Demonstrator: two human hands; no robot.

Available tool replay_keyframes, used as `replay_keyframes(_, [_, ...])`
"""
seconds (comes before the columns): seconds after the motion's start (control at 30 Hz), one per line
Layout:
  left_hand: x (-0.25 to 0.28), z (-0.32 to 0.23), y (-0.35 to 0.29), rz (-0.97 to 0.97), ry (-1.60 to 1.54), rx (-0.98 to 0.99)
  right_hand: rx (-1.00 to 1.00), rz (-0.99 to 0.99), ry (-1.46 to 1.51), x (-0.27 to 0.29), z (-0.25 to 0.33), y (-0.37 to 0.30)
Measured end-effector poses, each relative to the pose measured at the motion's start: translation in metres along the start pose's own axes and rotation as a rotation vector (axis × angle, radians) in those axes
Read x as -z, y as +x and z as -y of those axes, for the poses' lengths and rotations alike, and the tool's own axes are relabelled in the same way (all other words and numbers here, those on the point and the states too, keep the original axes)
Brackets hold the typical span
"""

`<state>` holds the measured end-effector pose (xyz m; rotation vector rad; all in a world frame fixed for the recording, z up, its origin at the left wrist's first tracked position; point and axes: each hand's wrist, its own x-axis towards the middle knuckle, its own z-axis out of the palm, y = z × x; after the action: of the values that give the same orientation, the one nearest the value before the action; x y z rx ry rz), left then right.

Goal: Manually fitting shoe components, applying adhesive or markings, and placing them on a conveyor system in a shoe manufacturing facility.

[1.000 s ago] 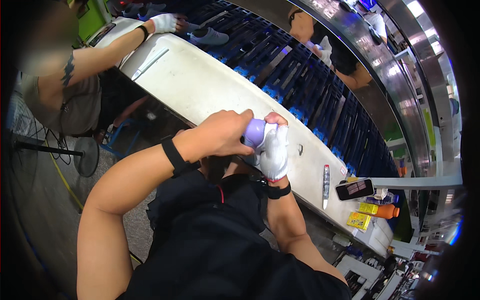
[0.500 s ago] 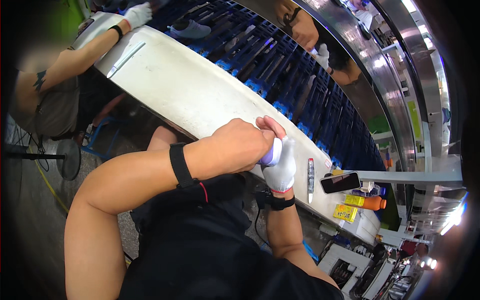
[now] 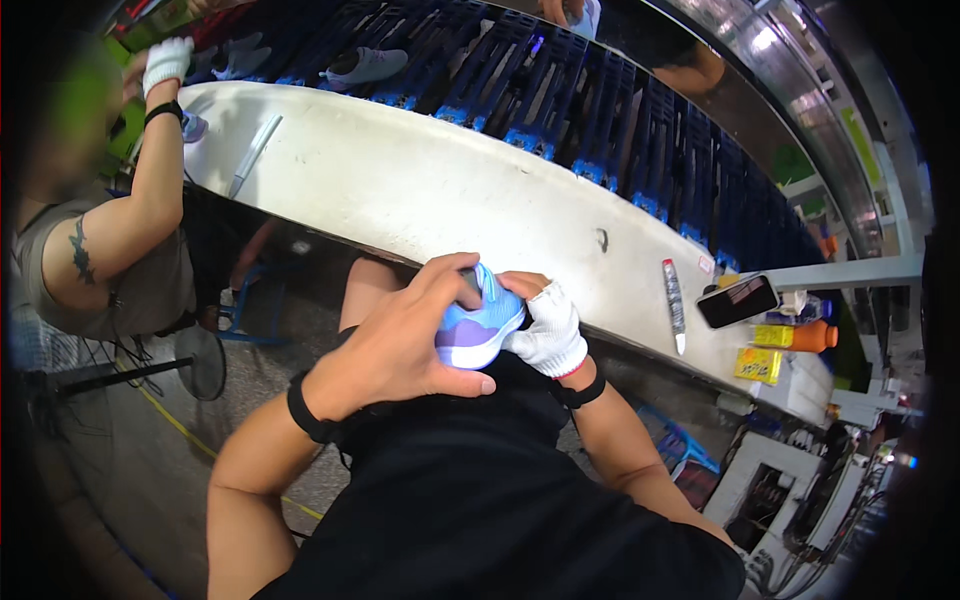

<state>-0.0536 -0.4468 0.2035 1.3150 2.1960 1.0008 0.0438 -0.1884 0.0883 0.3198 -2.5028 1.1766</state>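
A small blue and purple sneaker (image 3: 482,330) with a pale sole is held above my lap, close to the table's near edge. My bare left hand (image 3: 390,340) is closed on it from the left, its fingers curled over the shoe's opening and the thumb stretched out below the sole. My right hand (image 3: 552,335), in a white glove with bare fingertips, grips the sneaker's other end. The fingers of the right hand are partly hidden behind the shoe.
Along the white table (image 3: 380,170) lie a grey pen-like tool (image 3: 255,155), a red-capped marker (image 3: 674,305), a phone (image 3: 738,301), an orange bottle (image 3: 800,336) and a yellow box (image 3: 757,366). Beyond runs a blue slatted conveyor (image 3: 500,75) carrying a shoe (image 3: 365,68). A co-worker's gloved hand (image 3: 167,62) is at far left.
My hands have moved down and toward me with the sneaker, now showing far more of it. My left forearm no longer crosses in front. The co-worker's gloved hand has shifted left, and the view has turned.
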Motion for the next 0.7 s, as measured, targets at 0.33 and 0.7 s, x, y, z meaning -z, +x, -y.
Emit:
replay_keyframes(0.33, [-0.04, 0.058, -0.021, -0.355, -0.018, 0.146, 0.095, -0.062, -0.105, -0.01, 0.009, 0.034])
replay_keyframes(0.7, [-0.049, 0.071, -0.031, -0.418, -0.097, 0.252, 0.135, 0.013, -0.057, -0.007, 0.016, 0.034])
